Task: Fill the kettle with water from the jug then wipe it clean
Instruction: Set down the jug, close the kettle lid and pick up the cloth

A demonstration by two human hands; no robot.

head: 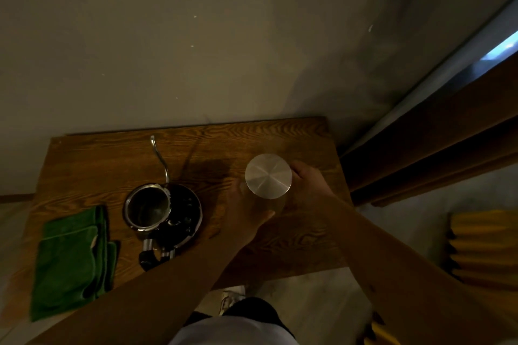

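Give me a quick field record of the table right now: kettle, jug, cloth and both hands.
kettle: steel gooseneck kettle, lid off, on the wooden table, thin spout pointing to the wall
jug: clear glass jug with round silver lid on, upright, right of the kettle
cloth: folded green cloth, left of the kettle, untouched
left hand: wraps the jug's near side
right hand: grips the jug's right side
pouring: not begun

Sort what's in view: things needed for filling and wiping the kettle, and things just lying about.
For the job: kettle, open-topped; jug with metal lid, held by left hand and right hand; green cloth.

Lying about: yellow ribbed thing on the floor beside the wooden table.
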